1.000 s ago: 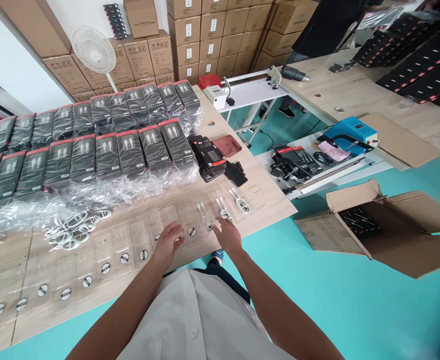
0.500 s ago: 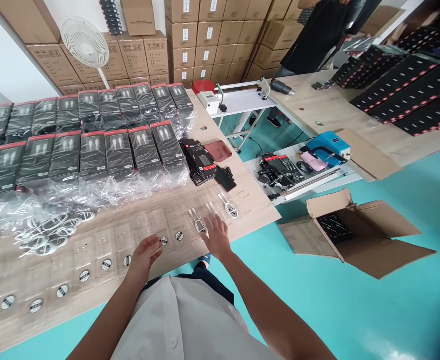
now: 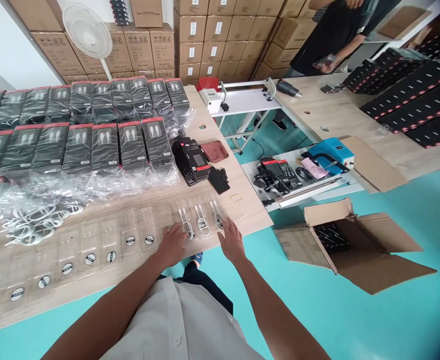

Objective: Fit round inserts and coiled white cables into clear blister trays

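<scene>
Head view: L hand (image 3: pixel 172 245) & R hand (image 3: pixel 232 241) flank three coiled white cables (image 3: pixel 203 227), each lying in its own clear tray, side by side nr the R end of the wooden table (image 3: pixel 252 217). L fingers are extended, fairly close tog., next to the leftmost coil; R fingers are spread, at the edge of the rightmost tray. Neither visibly grips anything; exact contact can't be told. Progress (judged): early, w/ three trays filled & at least eight clear trays (image 3: pixel 102 232) to the L w/o cables, showing only round labels (image 3: pixel 90 259). Loose cable pile (image 3: pixel 40 232) lies behind that row, far L. Containers: open carton (image 3: pixel 298 245) on the floor holds black printed pieces (image 3: pixel 330 237), detail unclear; black boxes (image 3: pixel 130 145) stand in two rows under clear plastic, contents hidden; stacked cartons (image 3: pixel 238 30) at the back look closed, contents n/k.
</scene>
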A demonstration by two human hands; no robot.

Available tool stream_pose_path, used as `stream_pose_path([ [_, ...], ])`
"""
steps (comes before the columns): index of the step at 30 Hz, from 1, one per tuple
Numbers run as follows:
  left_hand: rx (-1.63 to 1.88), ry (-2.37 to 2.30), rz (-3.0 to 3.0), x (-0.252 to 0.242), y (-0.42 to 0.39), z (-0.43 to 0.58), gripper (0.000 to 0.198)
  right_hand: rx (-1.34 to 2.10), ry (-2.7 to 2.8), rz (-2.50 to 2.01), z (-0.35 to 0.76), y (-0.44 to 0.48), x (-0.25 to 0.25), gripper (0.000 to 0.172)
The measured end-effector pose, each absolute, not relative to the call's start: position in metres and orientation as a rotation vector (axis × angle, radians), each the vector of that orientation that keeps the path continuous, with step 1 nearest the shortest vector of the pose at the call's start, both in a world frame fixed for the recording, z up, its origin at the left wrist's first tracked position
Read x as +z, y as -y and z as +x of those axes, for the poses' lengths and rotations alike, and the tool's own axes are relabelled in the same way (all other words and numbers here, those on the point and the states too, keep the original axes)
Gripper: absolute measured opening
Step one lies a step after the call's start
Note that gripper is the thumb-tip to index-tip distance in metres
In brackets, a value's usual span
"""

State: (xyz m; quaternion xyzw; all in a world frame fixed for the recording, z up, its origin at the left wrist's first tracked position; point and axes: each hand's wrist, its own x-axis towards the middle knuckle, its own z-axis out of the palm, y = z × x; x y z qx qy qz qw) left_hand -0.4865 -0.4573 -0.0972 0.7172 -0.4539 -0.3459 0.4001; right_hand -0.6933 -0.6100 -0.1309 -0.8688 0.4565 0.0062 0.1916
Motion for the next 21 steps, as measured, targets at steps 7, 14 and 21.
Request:
stream_pose_path([
  [7,-0.725,1.151,1.927,-0.094,0.44,-0.487,0.048,-0.307,-1.108,-2.446,-0.694,0.605,-0.118,0.046],
  [14,-0.387,0.61,2.205,-0.069,0.348,-0.397,0.038,-0.647,-0.702,-2.403,-0.652,0.579,-0.124,0.039],
  [21,-0.161,0.291,2.391,-0.038,0.258,-0.222,0.028,-0.432,-0.812,-2.235,-0.6,0.519,-0.113,0.04],
])
